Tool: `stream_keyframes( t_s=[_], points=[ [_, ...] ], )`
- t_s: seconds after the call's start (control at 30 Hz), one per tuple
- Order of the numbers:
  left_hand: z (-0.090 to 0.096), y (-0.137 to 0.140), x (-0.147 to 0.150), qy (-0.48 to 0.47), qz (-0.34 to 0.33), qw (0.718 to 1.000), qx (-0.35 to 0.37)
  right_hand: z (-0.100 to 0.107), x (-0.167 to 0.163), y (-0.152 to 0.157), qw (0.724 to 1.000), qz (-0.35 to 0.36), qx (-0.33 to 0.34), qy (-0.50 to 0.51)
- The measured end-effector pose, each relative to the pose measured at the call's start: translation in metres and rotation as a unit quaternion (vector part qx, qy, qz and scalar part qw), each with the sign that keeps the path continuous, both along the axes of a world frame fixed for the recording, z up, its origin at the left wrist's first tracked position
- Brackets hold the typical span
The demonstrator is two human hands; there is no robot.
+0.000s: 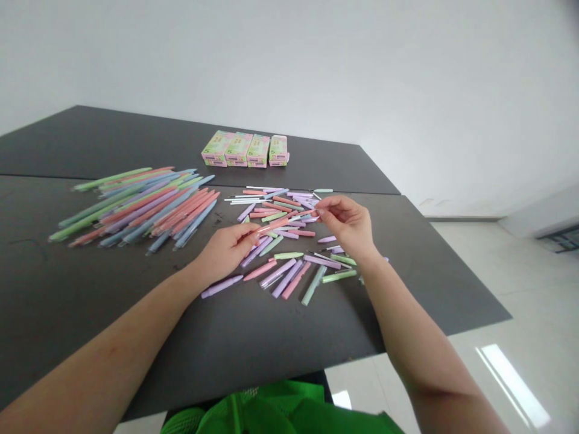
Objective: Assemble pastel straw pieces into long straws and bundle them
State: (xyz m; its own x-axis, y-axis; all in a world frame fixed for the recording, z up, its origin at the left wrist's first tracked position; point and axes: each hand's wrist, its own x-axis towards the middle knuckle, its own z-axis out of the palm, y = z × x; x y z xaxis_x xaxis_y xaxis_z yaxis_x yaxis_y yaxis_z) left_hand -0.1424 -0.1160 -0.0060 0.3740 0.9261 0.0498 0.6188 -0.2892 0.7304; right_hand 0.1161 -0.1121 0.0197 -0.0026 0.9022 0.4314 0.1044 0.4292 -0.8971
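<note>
My left hand is closed on one end of a salmon-pink pen barrel. In my right hand, thumb and fingertips pinch a thin piece, which looks like a pen refill, in line with the barrel's far end. Whether it sits inside the barrel I cannot tell. Below and around both hands lie loose pen parts in purple, pink and green, among them a purple barrel and a green barrel. White refills lie at the back of this scatter.
A large pile of pens in several colours lies to the left on the dark table. Small pink-and-green boxes stand in a row towards the back. A white wall rises behind; tiled floor shows at right.
</note>
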Motion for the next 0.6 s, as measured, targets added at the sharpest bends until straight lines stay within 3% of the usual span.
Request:
stream_keyframes(
  t_s=[0.33,0.6],
  points=[
    [0.0060,-0.0015,0.0019,0.009,0.000,1.000,0.016,-0.0002,0.0011,-0.0040,0.997,0.045,-0.010,-0.055],
    [0.0081,-0.0033,0.0029,0.003,0.000,1.000,0.016,0.0030,0.0064,-0.0054,0.998,0.028,-0.018,-0.060]
  ],
)
